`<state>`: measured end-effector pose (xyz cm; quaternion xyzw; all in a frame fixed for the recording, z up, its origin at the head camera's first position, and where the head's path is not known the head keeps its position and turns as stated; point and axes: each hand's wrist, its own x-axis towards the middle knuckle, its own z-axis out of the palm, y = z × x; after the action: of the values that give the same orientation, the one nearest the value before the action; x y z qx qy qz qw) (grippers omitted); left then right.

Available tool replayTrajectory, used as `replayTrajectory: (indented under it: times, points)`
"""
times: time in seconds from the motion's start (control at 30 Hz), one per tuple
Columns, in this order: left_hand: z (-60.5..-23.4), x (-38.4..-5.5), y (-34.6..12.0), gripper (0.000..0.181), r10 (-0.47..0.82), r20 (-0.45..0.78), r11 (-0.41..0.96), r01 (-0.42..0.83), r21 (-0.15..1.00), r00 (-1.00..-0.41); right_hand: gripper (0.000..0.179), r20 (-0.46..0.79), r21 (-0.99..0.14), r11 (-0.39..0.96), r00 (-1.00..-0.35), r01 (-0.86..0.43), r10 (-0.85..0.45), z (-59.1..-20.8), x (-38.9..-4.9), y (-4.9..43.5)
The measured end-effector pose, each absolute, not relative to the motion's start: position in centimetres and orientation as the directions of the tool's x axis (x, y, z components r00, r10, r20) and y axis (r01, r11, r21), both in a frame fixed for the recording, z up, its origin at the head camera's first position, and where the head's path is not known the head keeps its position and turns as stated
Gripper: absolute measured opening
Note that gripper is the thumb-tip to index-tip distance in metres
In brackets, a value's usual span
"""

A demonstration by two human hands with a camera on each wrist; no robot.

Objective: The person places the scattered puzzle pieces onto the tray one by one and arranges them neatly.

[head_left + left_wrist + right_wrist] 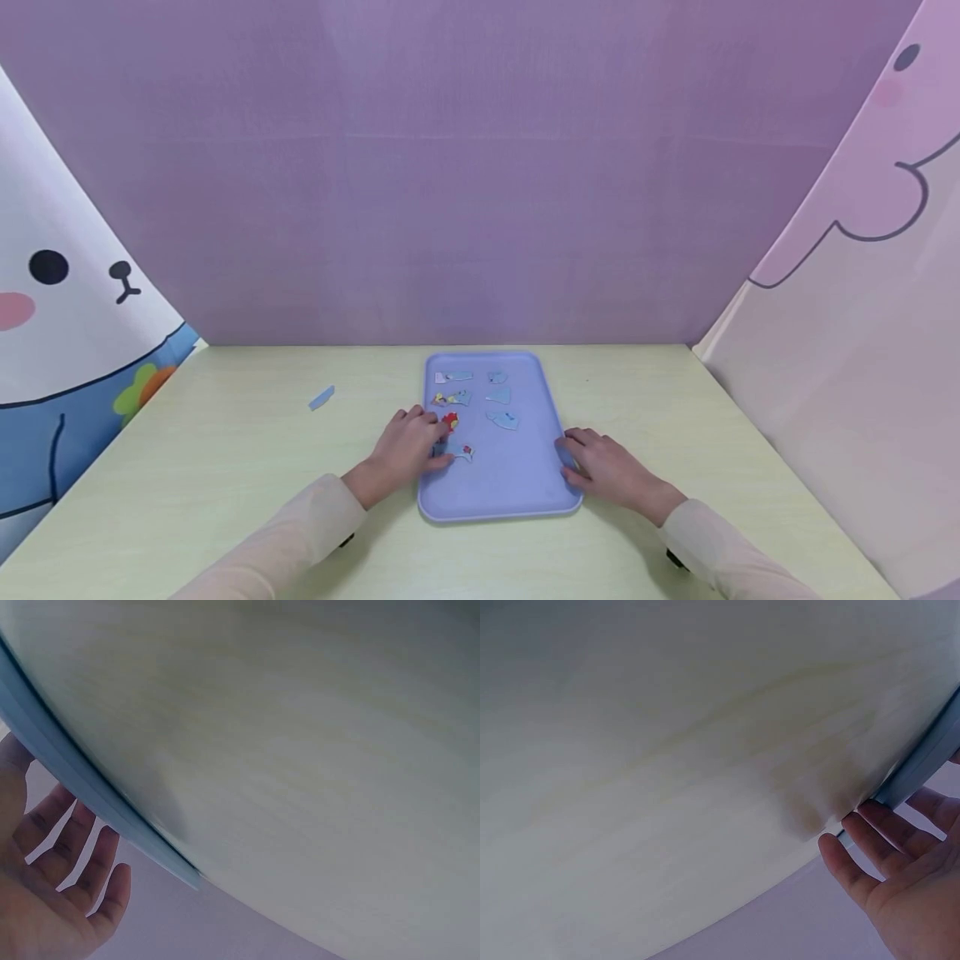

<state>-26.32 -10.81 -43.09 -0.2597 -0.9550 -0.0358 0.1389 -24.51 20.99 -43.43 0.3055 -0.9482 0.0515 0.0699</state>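
Note:
A lilac tray (517, 492) lies on the table, with several cut pieces of printed pale-blue card in it. My left hand (407, 444) reaches over the tray's left rim, its fingertips at a red-printed piece (451, 421) and its thumb by a blue piece (459, 452) lower down. Part of that lower piece is hidden by the hand. At the right rim rests my right hand (609, 468), fingers loosely bent over the edge. Both wrist views show relaxed, spread fingers beside the tray's rim (90, 772); the fingertips over the tray are partly out of sight there.
Further pieces lie in two columns up the tray, among them a yellow-and-blue one (453, 398) and a plain blue one (501, 396). A blue strip (322, 397) lies on the table left of the tray. A purple backdrop (480, 208) stands behind the table.

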Motion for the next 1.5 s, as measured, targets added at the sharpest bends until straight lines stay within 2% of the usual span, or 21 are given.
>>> replayTrajectory:
  times: [0.67,1.03,1.37,1.5]
  points:
    - [-42.2,-26.3,-12.2,0.033,0.454,0.264,0.869,0.488,0.078,-0.851,0.041,0.177,-0.052,0.799,-0.793,-0.600,-0.584,-43.3,-24.5,21.1]
    - [-42.4,-26.9,-14.9,0.028,0.461,0.359,0.856,0.513,0.060,-0.812,0.039,0.204,-0.031,0.790,-0.777,-0.613,-0.595,-43.4,-24.5,21.2]
    - [-42.2,-27.5,-17.8,0.027,0.407,0.384,0.881,0.467,0.073,-0.829,0.038,0.234,-0.027,0.778,-0.760,-0.628,-0.606,-43.3,-24.4,21.2]
    - [-42.3,-27.9,-19.3,0.026,0.390,0.403,0.887,0.455,0.076,-0.828,0.038,0.216,-0.042,0.784,-0.772,-0.620,-0.598,-43.3,-24.4,21.1]
